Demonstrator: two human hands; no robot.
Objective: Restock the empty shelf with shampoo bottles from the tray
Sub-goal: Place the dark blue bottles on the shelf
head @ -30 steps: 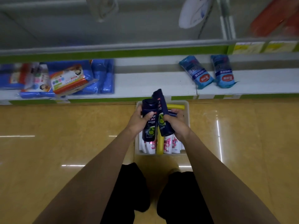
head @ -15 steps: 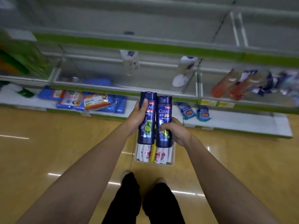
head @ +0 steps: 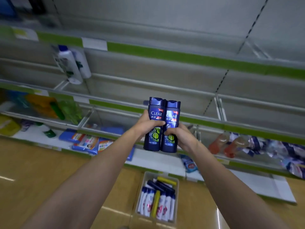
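Observation:
Two dark blue shampoo bottles stand upright side by side in front of the shelves. My left hand grips the left bottle around its middle. My right hand grips the right bottle lower down. Behind them runs a bare grey shelf with a green front strip. On the floor below sits the clear tray, holding several white, dark blue and yellow bottles lying flat.
Two white bottles stand on the upper shelf at left. Orange bottles and purple packs fill the lower shelf at right. Blue packets lie on the white bottom shelf. The floor is shiny yellow.
Both hands lifted the two blue bottles out of the tray and up to the level of the bare shelf. The view tilted upward, so the tray now lies far below.

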